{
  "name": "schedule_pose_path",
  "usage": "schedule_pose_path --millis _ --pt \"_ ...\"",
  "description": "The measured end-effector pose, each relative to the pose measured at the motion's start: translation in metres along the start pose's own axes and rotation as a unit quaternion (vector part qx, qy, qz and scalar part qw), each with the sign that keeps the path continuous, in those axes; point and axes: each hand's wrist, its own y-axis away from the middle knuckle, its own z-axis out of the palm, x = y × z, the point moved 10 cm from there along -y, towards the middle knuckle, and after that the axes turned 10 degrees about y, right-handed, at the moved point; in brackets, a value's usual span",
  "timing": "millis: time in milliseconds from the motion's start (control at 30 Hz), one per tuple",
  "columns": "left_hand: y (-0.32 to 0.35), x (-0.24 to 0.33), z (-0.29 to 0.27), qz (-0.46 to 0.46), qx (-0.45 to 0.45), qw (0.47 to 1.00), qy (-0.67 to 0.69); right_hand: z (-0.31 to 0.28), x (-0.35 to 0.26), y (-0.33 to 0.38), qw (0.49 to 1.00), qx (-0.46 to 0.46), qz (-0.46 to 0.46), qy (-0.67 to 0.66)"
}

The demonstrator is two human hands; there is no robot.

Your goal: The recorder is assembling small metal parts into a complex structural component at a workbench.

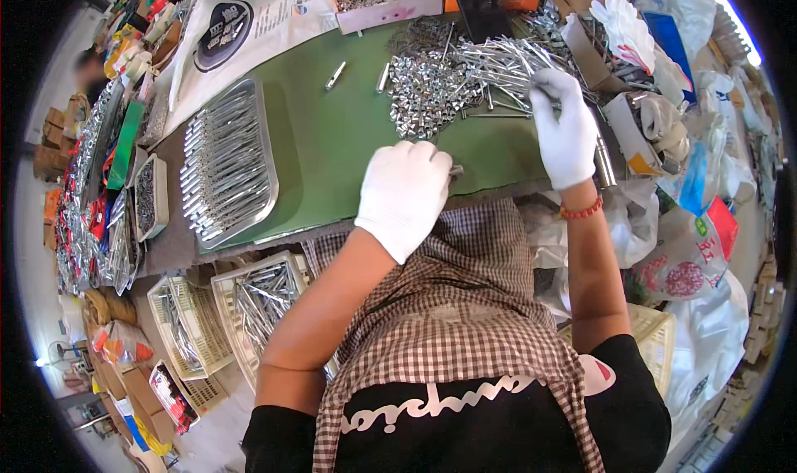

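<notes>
My left hand (404, 197), in a white glove, is closed near the table's front edge. The end of a small metal cylinder (456, 170) sticks out on its right side; the rest is hidden in the fist. My right hand (566, 133), also gloved, has thumb and forefinger bent together at the pile of thin metal rods (506, 65). What lies between those fingertips is hidden. Just beyond the left hand is a heap of small shiny metal nuts or sleeves (427, 91). Two loose metal cylinders lie left of the heap, one a short pin (335, 75).
A metal tray (271, 170) of finished-looking rods in rows stands left on the green mat (320, 153). A pink box (390, 10) of small parts stands at the back. Cardboard boxes (635, 129) crowd the right edge. Below the table are cream baskets (217, 295) with metal parts.
</notes>
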Motion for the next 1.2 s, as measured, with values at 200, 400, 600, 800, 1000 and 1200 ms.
schedule_pose_path --millis 200,400,600,800,1000,1200 --pt "0.014 -0.008 0.001 -0.010 0.113 0.990 0.080 0.021 -0.010 0.049 0.949 -0.206 0.127 -0.201" --pt "0.017 -0.007 0.000 -0.033 0.113 0.986 0.115 0.008 -0.054 0.052 0.973 -0.149 -0.146 0.095" --pt "0.021 -0.007 0.003 -0.039 0.108 0.986 0.121 0.027 -0.043 0.064 0.954 -0.228 -0.156 0.121" --pt "0.022 -0.008 0.004 -0.049 0.114 0.984 0.127 0.029 -0.042 0.062 0.955 -0.217 -0.154 0.130" --pt "0.022 -0.008 0.003 -0.044 0.125 0.983 0.128 0.033 -0.039 0.059 0.957 -0.231 -0.134 0.113" --pt "0.022 -0.008 0.003 -0.050 0.124 0.983 0.129 0.036 -0.043 0.060 0.954 -0.224 -0.175 0.096"
